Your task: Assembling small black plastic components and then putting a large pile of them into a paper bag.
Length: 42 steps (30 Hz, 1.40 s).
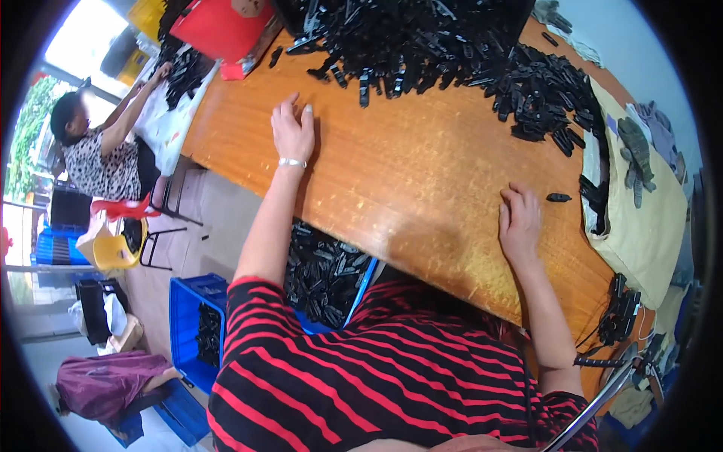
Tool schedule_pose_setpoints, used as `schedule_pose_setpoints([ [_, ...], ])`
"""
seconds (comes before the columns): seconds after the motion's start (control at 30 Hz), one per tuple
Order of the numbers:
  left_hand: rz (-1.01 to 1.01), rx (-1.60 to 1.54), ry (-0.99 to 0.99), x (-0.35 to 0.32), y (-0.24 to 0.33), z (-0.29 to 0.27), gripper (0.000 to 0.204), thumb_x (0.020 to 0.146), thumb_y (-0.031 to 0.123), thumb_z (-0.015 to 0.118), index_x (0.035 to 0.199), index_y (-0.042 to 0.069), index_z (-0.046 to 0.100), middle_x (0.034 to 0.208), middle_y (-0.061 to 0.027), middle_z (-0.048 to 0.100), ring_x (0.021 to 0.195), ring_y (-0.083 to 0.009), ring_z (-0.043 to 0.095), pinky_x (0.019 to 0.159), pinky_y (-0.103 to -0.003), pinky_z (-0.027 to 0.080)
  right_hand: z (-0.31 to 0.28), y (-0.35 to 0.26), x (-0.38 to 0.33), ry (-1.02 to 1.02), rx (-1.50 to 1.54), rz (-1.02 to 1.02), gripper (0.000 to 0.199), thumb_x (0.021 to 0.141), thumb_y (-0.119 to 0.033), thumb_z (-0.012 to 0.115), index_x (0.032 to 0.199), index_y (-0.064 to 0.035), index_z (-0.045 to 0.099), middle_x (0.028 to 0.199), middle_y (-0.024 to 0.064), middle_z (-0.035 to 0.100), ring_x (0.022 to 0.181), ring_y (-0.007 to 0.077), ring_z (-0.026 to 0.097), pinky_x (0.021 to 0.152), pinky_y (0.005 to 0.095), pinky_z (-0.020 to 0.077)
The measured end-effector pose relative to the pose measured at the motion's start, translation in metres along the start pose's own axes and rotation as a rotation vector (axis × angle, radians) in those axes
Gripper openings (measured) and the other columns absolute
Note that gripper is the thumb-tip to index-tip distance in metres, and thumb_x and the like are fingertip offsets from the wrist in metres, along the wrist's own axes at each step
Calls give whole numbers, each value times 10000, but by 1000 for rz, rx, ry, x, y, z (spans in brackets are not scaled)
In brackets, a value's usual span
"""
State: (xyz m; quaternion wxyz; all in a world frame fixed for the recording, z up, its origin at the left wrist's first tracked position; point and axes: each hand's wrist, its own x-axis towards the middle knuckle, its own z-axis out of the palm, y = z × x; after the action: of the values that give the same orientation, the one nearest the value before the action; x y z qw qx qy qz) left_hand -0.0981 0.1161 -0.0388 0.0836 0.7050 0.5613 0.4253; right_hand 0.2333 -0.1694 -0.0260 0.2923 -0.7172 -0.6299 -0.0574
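On the wooden table [376, 158], my left hand [292, 135] lies palm down toward the far left edge, fingers stretched out and holding nothing. A metal bracelet circles that wrist. My right hand [521, 222] rests on the right part of the tabletop, fingers loosely bent and thumb apart, with no object visible in it. The nearest thing to it is a single small black plastic piece [558, 197], just to its right and not touched. Beyond both hands, a large heap of black plastic pieces [422, 53] spreads across the far side.
A red container [222, 30] stands at the far left. To the right is a cream sack [648, 226] with grey gloves [636, 158]. Blue crates [197, 294] holding black pieces stand below the table. One person [105, 151] sits working at left; another [113, 384] bends lower left.
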Motion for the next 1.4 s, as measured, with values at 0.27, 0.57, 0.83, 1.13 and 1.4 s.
schedule_pose_setpoints([
  [0.27,-102,358,140,131,-41,96,515,847,428,594,1300,191,530,1318,-157,496,1242,-337,438,1019,-460,374,-6,-3,2,-56,11,52,238,789,12,589,1025,-9,568,1117,174,536,1058,362,516,907,430,415],
  [0.57,-397,262,-87,208,-46,119,690,828,701,438,1395,308,435,1446,-136,384,1334,-322,342,1069,-538,248,-4,-3,10,-105,11,46,264,745,34,589,1003,-9,553,1119,177,535,1067,376,516,897,447,415],
  [0.83,-286,295,-98,182,-4,141,360,840,476,577,1175,348,620,1199,-9,624,1174,-348,496,959,-544,374,-6,-3,9,-119,4,53,269,748,40,588,1010,-12,556,1121,177,536,1072,374,517,900,444,418],
  [1.13,176,38,-167,128,-5,133,282,888,350,564,1029,144,696,974,-143,648,988,-329,566,922,-391,397,-4,-2,10,-115,31,44,269,761,38,581,1024,-11,556,1129,177,534,1087,371,510,911,445,412],
  [1.4,171,-294,-208,101,31,93,207,862,227,632,1028,117,688,1032,-140,647,1027,-295,570,903,-391,420,-6,2,8,-126,34,58,290,758,27,592,1043,-18,561,1150,165,532,1109,369,506,916,447,404],
])
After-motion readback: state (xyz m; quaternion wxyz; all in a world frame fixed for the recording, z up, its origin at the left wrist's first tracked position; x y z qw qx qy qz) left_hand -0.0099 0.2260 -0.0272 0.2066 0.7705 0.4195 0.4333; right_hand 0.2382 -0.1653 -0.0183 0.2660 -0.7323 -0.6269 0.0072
